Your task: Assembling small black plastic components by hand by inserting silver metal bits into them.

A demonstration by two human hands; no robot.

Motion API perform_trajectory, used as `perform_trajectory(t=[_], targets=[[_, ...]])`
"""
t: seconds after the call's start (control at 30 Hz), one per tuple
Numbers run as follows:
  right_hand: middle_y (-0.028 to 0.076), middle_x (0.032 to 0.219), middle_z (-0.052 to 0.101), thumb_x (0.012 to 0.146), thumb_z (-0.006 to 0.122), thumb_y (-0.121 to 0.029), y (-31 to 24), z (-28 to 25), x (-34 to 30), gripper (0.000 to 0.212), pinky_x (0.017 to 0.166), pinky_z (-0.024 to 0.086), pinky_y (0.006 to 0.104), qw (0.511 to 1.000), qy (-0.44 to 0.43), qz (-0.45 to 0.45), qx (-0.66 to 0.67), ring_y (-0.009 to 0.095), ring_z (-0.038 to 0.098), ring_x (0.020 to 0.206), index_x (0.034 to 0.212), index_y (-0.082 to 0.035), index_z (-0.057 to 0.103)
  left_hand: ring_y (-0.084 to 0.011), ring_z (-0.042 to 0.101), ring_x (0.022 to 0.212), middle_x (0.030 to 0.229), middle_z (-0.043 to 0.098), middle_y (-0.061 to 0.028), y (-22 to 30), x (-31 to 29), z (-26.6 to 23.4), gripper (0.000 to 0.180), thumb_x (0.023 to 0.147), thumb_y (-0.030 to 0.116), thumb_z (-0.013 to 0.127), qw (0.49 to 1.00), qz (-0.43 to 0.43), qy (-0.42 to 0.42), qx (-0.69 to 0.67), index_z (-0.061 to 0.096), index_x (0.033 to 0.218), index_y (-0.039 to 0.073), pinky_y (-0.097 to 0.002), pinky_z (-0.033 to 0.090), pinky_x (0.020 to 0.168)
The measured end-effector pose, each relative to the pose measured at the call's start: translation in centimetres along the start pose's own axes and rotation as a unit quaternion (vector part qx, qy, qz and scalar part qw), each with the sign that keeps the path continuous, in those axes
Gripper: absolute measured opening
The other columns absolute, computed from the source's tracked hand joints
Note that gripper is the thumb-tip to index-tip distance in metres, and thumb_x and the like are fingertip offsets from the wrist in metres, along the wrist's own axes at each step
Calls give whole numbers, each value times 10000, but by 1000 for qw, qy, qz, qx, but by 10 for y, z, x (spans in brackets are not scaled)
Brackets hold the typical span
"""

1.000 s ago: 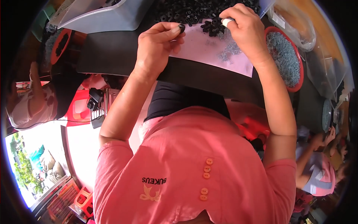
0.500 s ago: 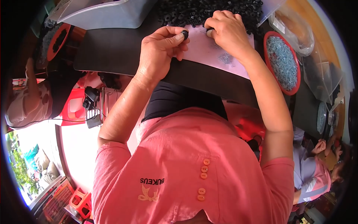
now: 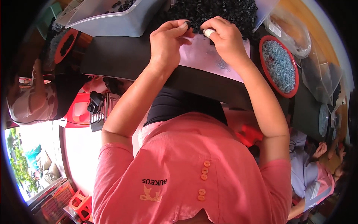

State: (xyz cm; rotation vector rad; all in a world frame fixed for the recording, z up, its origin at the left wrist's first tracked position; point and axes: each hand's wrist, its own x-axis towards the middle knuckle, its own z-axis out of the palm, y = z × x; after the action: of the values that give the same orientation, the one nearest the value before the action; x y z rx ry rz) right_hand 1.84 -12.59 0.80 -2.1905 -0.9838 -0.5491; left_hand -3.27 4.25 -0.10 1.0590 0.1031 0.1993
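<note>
My left hand is closed, pinching a small black round plastic part between thumb and fingertips. Close by on the right, my right hand has its fingers bent in toward a thumb with a pale wrap on it; whatever lies between them is hidden. Both hands are over the front of a heap of small black plastic parts. Under them lies a pale pink sheet, with a little scatter of fine silvery pieces near my right wrist.
A red-rimmed bowl of small silvery metal pieces stands right of the sheet. At the left is a grey plastic bin with black parts inside, on the dark table. A clear bag lies far right. Other people sit at both sides.
Both hands have shifted a little farther out toward the heap, and the gap between them has narrowed. The black part stays in my left fingertips. The whole view has tilted slightly.
</note>
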Motion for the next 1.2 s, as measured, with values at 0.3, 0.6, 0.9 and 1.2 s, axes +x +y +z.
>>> perform_trajectory(t=[0.3,0.6,0.9,1.2], targets=[[23,923,691,864,589,46,-46,4,-1,187,801,496,230,919,21,179,352,75,626,869,1028,7,670,-257,649,875,943,654,-162,-5,37,30,166,963,82,556,984,-45,-49,-164,576,1080,-35,-373,550,821],[89,867,675,829,604,-60,-35,-5,-8,88,669,474,395,989,-56,-70,-119,298,648,755,907,-62,646,-217,647,870,897,655,-115,-16,28,33,143,970,87,570,989,-71,-34,-128,598,1068,-15,-328,546,783],[164,732,638,881,566,-178,11,-58,9,167,616,467,416,995,10,88,55,339,627,680,945,-52,655,-175,644,764,874,685,-106,-17,18,42,183,928,49,639,996,-15,-82,12,659,1059,-77,-282,514,692],[101,636,595,869,558,-136,20,-56,2,164,560,431,341,985,-32,104,135,197,571,577,937,-18,649,-144,618,734,845,673,-89,-15,14,43,162,920,38,636,989,16,-121,84,674,1034,-71,-255,498,673]])
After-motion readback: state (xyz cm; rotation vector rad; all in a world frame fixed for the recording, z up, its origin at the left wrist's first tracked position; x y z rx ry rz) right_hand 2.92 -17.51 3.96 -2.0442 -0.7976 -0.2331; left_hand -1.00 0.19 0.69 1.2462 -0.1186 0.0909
